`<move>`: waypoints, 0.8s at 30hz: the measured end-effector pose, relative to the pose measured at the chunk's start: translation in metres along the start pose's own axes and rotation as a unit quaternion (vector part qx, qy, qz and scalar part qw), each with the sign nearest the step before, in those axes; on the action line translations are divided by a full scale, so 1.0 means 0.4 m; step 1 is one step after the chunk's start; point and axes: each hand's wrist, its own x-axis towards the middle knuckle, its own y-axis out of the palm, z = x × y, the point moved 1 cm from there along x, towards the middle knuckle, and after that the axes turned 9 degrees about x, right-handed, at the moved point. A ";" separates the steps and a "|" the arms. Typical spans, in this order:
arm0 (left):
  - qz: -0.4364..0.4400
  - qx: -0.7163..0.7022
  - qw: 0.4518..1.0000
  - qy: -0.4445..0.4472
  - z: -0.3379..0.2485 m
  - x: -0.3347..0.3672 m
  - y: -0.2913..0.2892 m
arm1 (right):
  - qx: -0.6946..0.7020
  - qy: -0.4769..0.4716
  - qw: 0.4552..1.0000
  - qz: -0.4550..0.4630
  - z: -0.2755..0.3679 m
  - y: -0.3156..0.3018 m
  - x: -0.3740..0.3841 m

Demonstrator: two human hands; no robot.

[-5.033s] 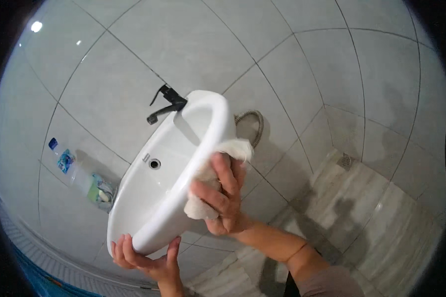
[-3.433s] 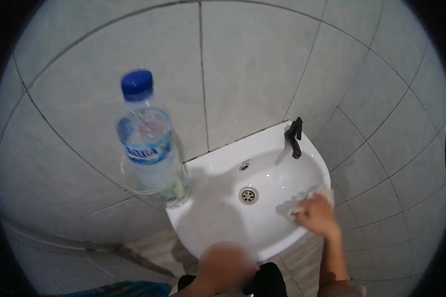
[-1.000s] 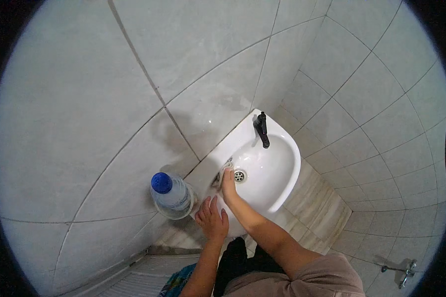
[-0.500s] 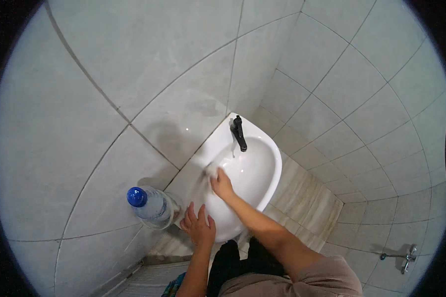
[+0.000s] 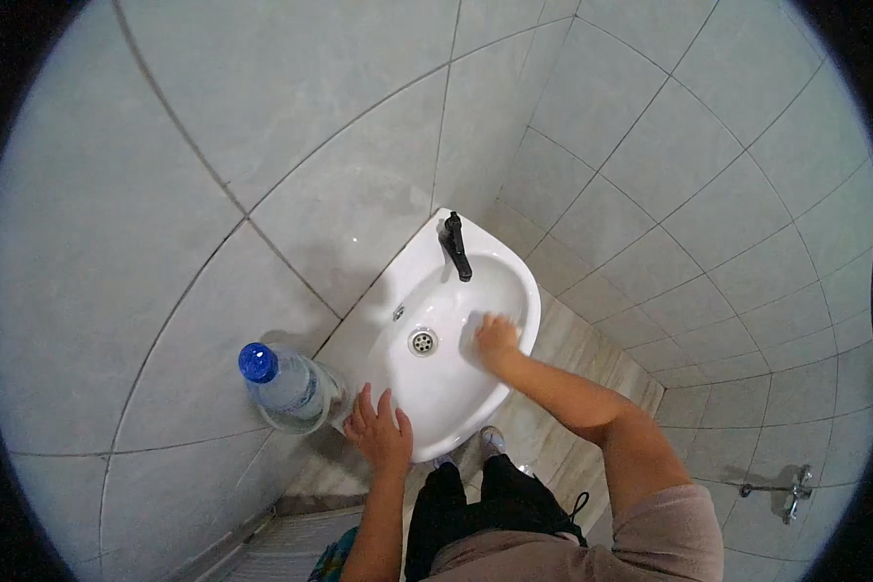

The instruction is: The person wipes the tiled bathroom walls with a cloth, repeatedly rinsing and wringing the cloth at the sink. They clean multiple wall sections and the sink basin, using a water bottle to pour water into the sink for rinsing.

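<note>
A white washbasin [image 5: 436,407] with a black tap [image 5: 458,250] fills the middle of the view. My right hand [image 5: 497,341] is inside the bowl against its right wall, fingers curled and slightly blurred. Whatever is under those fingers is hidden. My left hand [image 5: 383,436] rests on the basin's near-left rim with its fingers spread, holding nothing. Just left of it stands a large clear plastic bottle [image 5: 291,393] with a blue cap. A round metal drain [image 5: 423,341] and a small overflow hole [image 5: 399,312] show in the bowl.
Grey tiled walls [image 5: 330,223] close in behind the basin and on the right. Marbled floor tiles [image 5: 577,359] lie beneath it. A metal wall tap [image 5: 795,493] sticks out at the lower right. My shoes [image 5: 493,441] stand just below the basin's front edge.
My right hand has moved from the basin's left side across to its right wall, uncovering the drain. The whitish thing at its fingers earlier no longer shows clearly. My left hand stays at the rim.
</note>
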 end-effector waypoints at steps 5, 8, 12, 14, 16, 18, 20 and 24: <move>-0.002 -0.013 1.000 -0.007 0.006 -0.005 -0.001 | 0.247 0.008 0.964 -0.094 0.033 -0.060 0.001; -0.027 -0.008 1.000 0.003 -0.005 -0.004 0.005 | 0.393 0.136 0.854 -0.313 -0.003 -0.060 0.136; -0.041 -0.001 0.999 0.003 0.000 -0.002 0.008 | 0.402 0.101 0.843 -0.342 0.200 0.063 0.190; -0.043 -0.015 0.999 0.002 0.009 -0.010 0.014 | 0.318 -0.094 0.917 -0.224 0.251 0.124 0.132; -0.027 -0.037 0.999 -0.012 0.020 -0.010 0.021 | 0.261 -0.304 0.916 -0.012 0.270 0.119 0.054; -0.043 -0.014 0.999 -0.010 0.014 -0.010 0.024 | 0.262 -0.407 0.873 0.059 0.195 0.079 -0.015; -0.048 -0.005 0.999 -0.003 0.004 -0.011 0.017 | 0.159 -0.309 0.936 0.058 0.095 0.093 -0.007; -0.038 -0.010 0.999 -0.008 0.011 -0.012 0.019 | -0.056 -0.002 0.992 -0.109 -0.054 -0.008 0.027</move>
